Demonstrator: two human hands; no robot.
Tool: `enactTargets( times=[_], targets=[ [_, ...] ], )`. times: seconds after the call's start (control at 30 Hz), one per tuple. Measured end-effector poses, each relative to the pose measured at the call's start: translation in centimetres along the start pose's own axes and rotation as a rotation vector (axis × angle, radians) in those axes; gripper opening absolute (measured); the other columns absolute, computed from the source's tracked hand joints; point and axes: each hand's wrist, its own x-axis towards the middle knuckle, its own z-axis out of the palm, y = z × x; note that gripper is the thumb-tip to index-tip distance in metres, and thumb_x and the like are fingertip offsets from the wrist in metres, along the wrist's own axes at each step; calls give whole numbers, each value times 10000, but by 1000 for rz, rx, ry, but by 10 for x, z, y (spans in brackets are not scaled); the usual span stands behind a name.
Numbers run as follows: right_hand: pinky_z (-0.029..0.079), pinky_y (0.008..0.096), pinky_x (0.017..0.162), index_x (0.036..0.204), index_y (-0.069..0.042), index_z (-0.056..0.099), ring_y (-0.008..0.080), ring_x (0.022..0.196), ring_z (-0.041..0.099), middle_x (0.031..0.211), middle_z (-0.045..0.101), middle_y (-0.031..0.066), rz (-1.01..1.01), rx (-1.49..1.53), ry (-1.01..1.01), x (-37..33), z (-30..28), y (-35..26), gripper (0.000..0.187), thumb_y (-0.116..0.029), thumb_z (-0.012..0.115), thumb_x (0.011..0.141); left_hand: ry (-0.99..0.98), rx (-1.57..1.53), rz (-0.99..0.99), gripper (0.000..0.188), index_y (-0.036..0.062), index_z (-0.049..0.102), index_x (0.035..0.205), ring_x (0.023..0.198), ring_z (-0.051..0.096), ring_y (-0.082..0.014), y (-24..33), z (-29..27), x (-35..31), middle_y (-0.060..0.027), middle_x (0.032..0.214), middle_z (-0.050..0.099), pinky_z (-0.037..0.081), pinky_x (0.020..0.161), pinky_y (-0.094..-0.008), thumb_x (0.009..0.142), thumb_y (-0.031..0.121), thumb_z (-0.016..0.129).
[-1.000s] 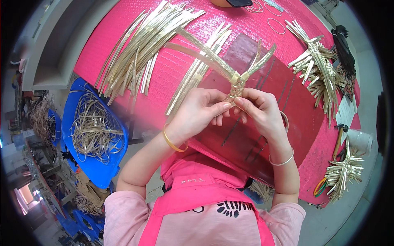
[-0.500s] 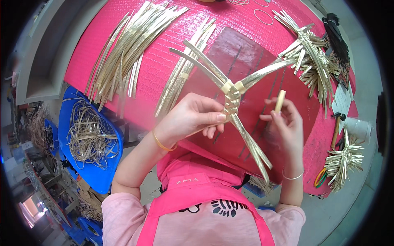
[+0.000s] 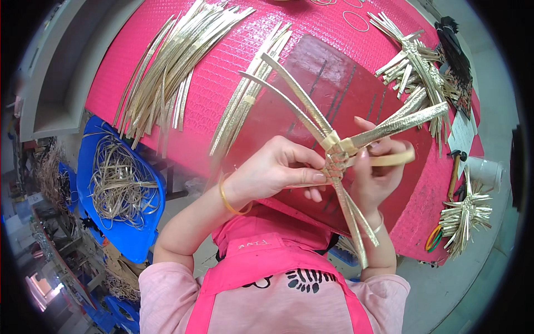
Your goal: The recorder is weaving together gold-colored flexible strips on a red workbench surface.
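My left hand (image 3: 276, 171) is closed, pinching a woven piece of gold strips (image 3: 336, 162) by the left side of its small braided middle. Two strip ends reach up to the left, two run to the upper right, and two hang down toward my apron. At the right of the braid is my right hand (image 3: 378, 177), its fingers curled around a strip with a pale underside (image 3: 392, 160) that bends back in a loop. Part of that hand lies behind the strips, so its exact grip is partly hidden.
Under the work lies a dark red mat (image 3: 317, 61) on a pink table cover (image 3: 222, 67). Bundles of gold strips (image 3: 172, 67) are at the upper left, finished-looking woven pieces (image 3: 414, 53) at the right. A hammer (image 3: 455, 172) lies there too. Left of the table, a blue bin (image 3: 139, 242) contains tangled strips.
Both hands and the woven piece have shifted; the piece moved right and slightly down. My right hand came left to the braid, and its strip now shows as a loop.
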Motion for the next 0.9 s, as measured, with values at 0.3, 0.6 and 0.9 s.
enactTargets(
  times=[0.3, 0.6, 0.9],
  targets=[
    [402, 209, 536, 744, 9, 578, 101, 566, 506, 654, 566, 47, 263, -511, -73, 24, -5, -27, 68, -45, 543, 767, 414, 217, 86, 204, -74, 554, 940, 503, 532, -81, 13, -8, -6, -94, 711, 591, 390, 426, -164, 801, 72, 527],
    [374, 167, 522, 738, 24, 548, 24, 580, 464, 644, 546, 1, 510, -94, -86, 10, 14, -10, 96, -53, 606, 744, 499, 75, 338, 214, -74, 518, 987, 517, 498, -58, -14, -2, 24, -64, 705, 567, 371, 442, -166, 823, 59, 479],
    [397, 202, 483, 727, 32, 511, 74, 533, 497, 629, 544, 36, 433, 70, -93, 12, 30, 8, 108, -43, 571, 776, 543, 103, 386, 213, -89, 512, 988, 552, 527, -89, -16, 5, 15, -84, 723, 573, 406, 468, -184, 824, 36, 460]
  ],
)
